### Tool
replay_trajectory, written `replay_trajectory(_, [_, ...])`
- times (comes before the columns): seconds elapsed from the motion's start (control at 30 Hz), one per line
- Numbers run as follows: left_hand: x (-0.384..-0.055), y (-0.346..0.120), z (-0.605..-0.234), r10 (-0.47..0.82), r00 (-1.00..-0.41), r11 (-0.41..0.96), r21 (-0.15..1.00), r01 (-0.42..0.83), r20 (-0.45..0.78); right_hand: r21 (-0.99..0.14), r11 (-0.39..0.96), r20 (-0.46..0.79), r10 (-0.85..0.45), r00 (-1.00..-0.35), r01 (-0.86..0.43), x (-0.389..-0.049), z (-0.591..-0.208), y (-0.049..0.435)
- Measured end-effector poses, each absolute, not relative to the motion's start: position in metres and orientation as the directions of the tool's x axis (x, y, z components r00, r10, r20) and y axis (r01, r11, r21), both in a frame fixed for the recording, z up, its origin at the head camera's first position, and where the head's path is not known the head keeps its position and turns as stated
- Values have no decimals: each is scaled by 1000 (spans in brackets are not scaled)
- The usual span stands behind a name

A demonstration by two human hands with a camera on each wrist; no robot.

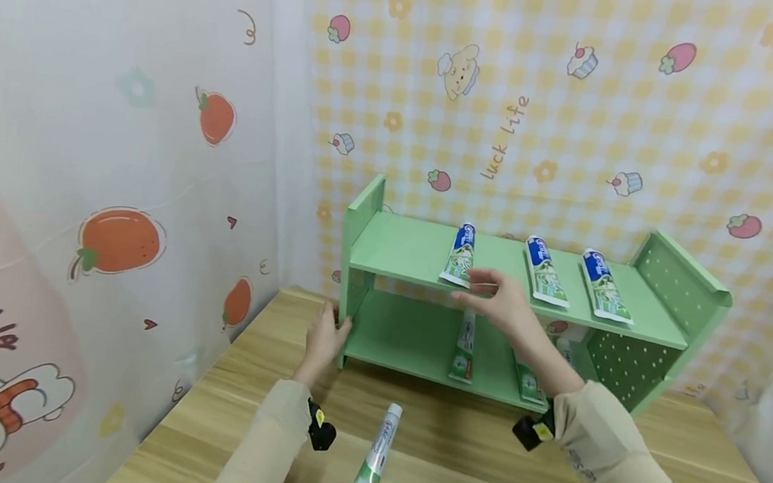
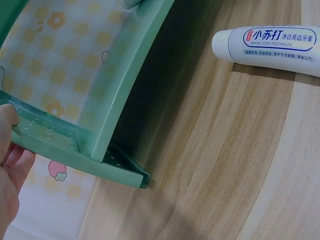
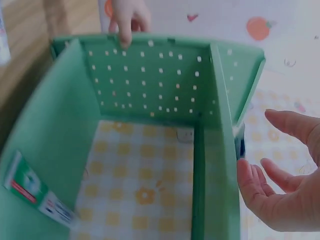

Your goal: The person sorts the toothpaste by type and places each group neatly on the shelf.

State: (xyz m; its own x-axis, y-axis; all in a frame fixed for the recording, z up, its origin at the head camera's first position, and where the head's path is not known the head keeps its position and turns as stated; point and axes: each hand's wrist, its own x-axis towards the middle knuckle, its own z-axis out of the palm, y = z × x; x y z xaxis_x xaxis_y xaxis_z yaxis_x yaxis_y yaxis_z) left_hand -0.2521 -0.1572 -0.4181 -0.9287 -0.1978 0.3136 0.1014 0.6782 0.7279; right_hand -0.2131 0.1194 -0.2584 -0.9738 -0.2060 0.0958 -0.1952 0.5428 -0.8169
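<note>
My left hand [image 1: 323, 340] grips the side panel of a green two-tier shelf [image 1: 403, 244], thumb on one face and fingers on the other. Close to the front edge of the upper tier, my right hand [image 1: 505, 304] has its thumb and fingers spread apart, holding nothing. Just beyond its fingertips lies a blue, white and green toothpaste tube [image 1: 461, 254]. Two similar toothpaste tubes, a middle one [image 1: 545, 271] and a right one [image 1: 605, 285], lie farther along that tier. On the lower tier is a white and green toothpaste tube [image 1: 464, 349].
Another white and green toothpaste tube [image 1: 377, 454] lies on the wooden table [image 1: 465, 464] in front of the shelf. More tubes, such as a partly hidden tube [image 1: 530, 384], lie on the lower tier behind my right forearm. Patterned cloth [image 1: 504, 93] hangs behind.
</note>
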Motion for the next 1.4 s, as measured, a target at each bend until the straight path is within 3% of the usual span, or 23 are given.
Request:
replay_trajectory(0.27, [-256,-160,-413,-193,-928,689,717,102,317,-870,465,102,-153,-983,-163,-183,-307,110])
replay_trajectory(0.6, [-264,-161,-420,-200,-913,669,731,138,356,-925,367,58,-123,-991,-100,-170,-364,87])
replay_trajectory(0.87, [-259,-159,-415,-214,-936,673,736,66,279,-934,349,7,-186,-983,-73,-158,-415,64])
replay_trajectory(1.17, [-253,-157,-415,-200,-941,662,746,76,274,-953,276,-188,-224,-956,123,-145,-457,47])
replay_trajectory(1.4, [-252,-154,-414,-192,-940,670,738,85,283,-942,325,-173,-242,-955,88,-141,-470,44])
